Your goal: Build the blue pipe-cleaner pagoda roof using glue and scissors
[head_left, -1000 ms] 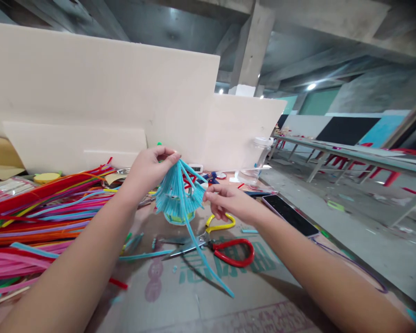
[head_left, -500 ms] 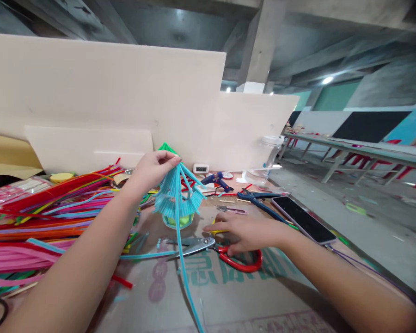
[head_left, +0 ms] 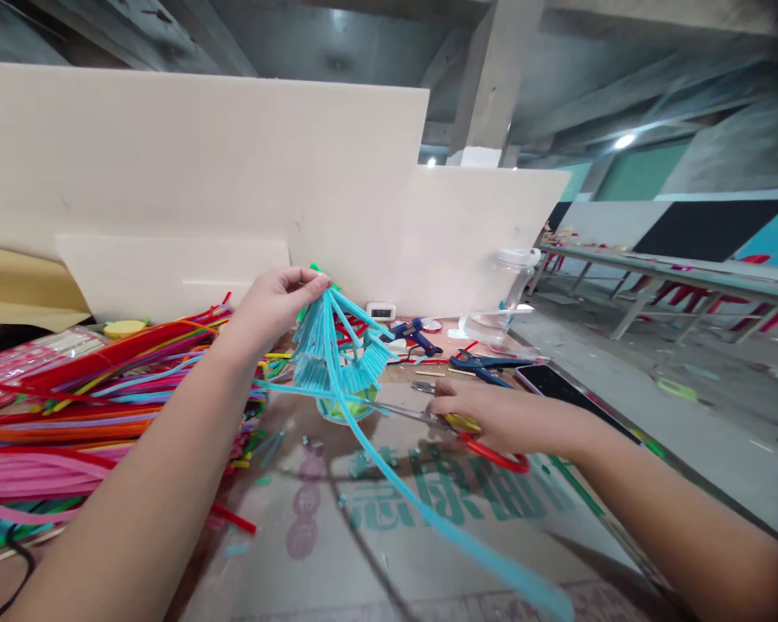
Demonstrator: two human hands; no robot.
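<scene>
My left hand (head_left: pixel 289 298) pinches the top of a light-blue pipe cleaner (head_left: pixel 389 471) against the peak of a small roof-shaped pipe-cleaner model (head_left: pixel 311 354). The strand's loose end hangs down and sweeps toward the lower right. Blue strips fan out below the fingers, and a green tip (head_left: pixel 316 269) shows behind them. Under the fan is a round yellow-green base (head_left: pixel 343 408). My right hand (head_left: pixel 476 410) grips red-handled scissors (head_left: pixel 496 453), its fingers partly hiding the grips. Their blades point left toward the base. Another blue strip (head_left: pixel 291 390) runs sideways near the blade tips.
Bundles of coloured pipe cleaners (head_left: pixel 84 423) cover the left side. Behind the scissors lie a glue gun (head_left: pixel 418 335), blue pliers (head_left: pixel 483 367), a phone (head_left: pixel 570 397) and a small white timer (head_left: pixel 381 312). A clear plastic jar (head_left: pixel 502 289) stands at the back right.
My right hand has closed on the scissors and lifted them off the board, moving slightly right. The blue strand's loose end has swung to the right.
</scene>
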